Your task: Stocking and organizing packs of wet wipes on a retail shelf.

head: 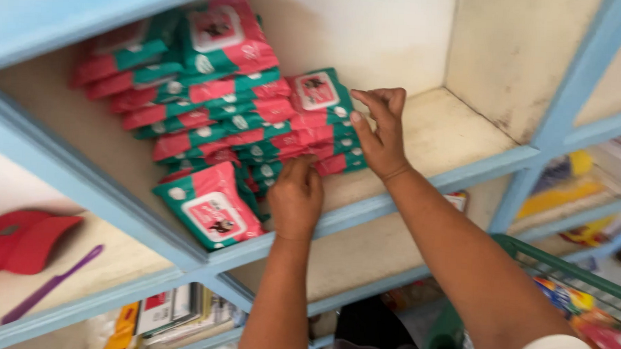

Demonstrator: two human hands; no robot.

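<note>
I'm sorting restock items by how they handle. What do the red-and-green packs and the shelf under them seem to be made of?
The packs look like soft, glossy plastic film: they crease, sag and catch light, each with a flap-style label on top. Both the left hand and right hand press on them. The shelf seems to be painted wood or board, matte cream with blue edging, worn in the corner.

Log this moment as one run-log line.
left hand: on wipe packs | right hand: against stack's end | place: blue shelf

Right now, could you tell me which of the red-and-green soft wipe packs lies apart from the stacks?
The red-and-green wipe pack at the shelf's front edge: it lies alone, face up, left of the left hand, while the others are piled.
</note>
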